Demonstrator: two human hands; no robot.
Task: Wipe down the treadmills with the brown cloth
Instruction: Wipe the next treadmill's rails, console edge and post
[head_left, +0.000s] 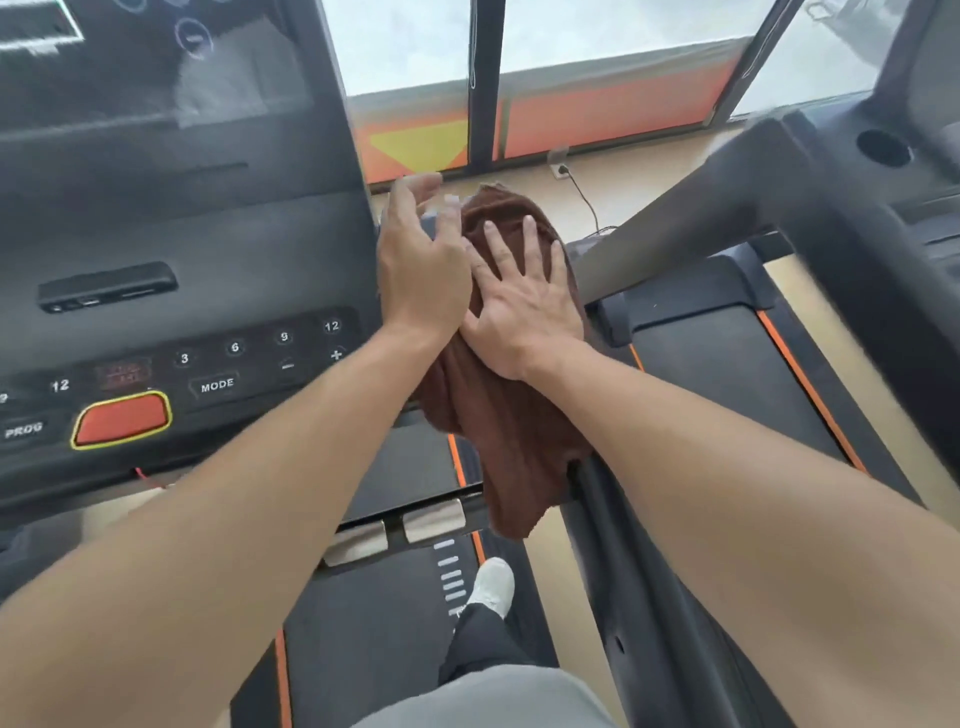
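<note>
A brown cloth (511, 447) is draped over the right side of the black treadmill console (171, 312) and hangs down past the handrail. My right hand (524, 306) lies flat on the cloth with its fingers spread and straight. Beside it, my left hand (421, 265) sits at the console's right edge, fingers loosely bent, touching the cloth's upper left part. What lies under the cloth is hidden.
A second treadmill (810, 218) stands to the right, its belt (727, 374) edged in orange. The console carries a red stop button (122, 418) and number keys. Windows (613, 36) and an orange wall strip are ahead. My white shoe (491, 579) stands on the belt below.
</note>
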